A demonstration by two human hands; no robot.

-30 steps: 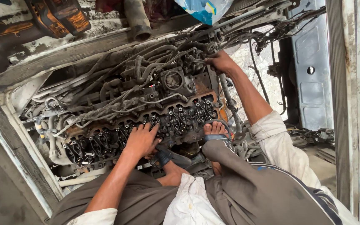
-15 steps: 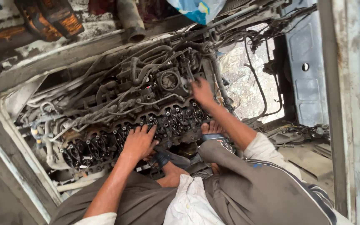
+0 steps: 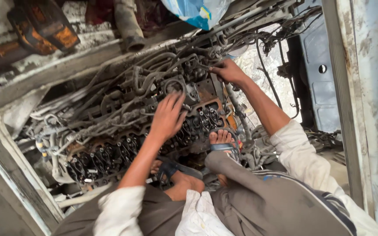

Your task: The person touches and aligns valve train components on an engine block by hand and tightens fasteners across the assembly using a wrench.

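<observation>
Left hand: released, fingers spread flat on the engine's exposed valve gear. Right hand: fingers curled at a hose fitting beyond the left hand; grasp cannot be told. Sandalled foot below.

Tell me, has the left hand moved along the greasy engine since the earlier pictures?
Yes. The left hand moved up from the near row of valve springs toward the round cap.

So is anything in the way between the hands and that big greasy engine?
Nothing visible is. The left hand lies flat on the engine's open top, fingers spread over the valve gear. The right hand already touches the pipes and hoses at the engine's far end. Both arms reach in freely above the tangle.
</observation>
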